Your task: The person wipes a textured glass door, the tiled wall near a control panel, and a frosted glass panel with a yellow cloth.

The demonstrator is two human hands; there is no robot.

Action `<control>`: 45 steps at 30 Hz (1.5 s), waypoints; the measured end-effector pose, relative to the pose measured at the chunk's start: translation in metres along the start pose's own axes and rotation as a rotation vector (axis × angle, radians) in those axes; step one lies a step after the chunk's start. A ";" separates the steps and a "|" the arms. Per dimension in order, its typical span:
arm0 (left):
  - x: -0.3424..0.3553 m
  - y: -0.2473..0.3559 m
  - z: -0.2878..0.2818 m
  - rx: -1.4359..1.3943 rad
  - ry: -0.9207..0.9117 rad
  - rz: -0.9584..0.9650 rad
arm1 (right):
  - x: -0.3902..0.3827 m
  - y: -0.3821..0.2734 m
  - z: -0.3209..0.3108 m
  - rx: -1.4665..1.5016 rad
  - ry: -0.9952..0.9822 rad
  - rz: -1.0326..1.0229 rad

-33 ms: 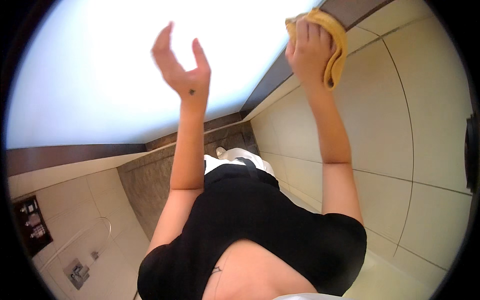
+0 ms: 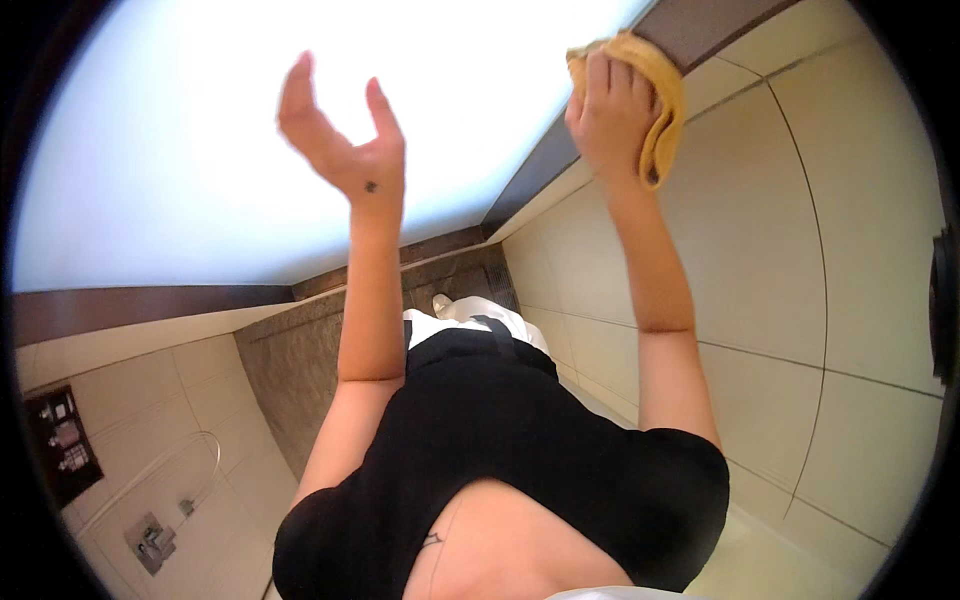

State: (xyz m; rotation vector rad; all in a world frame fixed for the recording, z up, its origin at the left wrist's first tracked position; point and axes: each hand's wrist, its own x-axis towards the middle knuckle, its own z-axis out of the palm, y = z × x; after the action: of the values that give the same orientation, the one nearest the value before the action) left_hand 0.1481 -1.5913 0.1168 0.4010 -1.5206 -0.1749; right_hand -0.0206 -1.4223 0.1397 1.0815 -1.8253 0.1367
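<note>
In my right hand [image 2: 612, 112] is a folded yellow cloth [image 2: 668, 110], with my fingers closed over it. The cloth lies against the dark frame [image 2: 560, 150] along the right edge of a brightly lit white panel [image 2: 200, 190]. One loop of the cloth hangs down beside my wrist. My left hand [image 2: 345, 145] is raised in front of the panel, its thumb and fingers apart and nothing in it. Whether its fingertips touch the panel, I cannot tell.
Beige tiled wall [image 2: 760, 250] runs along my right side. At the lower left are a dark wall niche [image 2: 65, 445] with small items, a metal fixture [image 2: 150, 543] and a thin hose [image 2: 212, 440]. Dark brown floor [image 2: 300, 370] lies below, with a slotted strip near my feet.
My left hand has shifted a little to the left. My right hand and the cloth have moved slightly down and to the left.
</note>
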 end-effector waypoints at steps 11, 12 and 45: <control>-0.016 -0.053 -0.063 0.420 -0.227 -0.297 | -0.098 -0.054 0.057 0.376 -0.292 0.121; -0.019 -0.054 -0.064 0.427 -0.245 -0.294 | -0.101 -0.057 0.055 0.462 -0.305 0.152; -0.032 -0.057 -0.059 0.501 -0.277 -0.433 | -0.067 -0.163 0.127 0.567 0.488 -0.069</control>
State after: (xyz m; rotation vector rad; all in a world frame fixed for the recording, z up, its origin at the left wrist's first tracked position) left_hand 0.2126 -1.6243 0.0665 1.1466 -1.7290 -0.1914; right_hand 0.0196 -1.5441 -0.0356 1.3492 -1.3279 0.8417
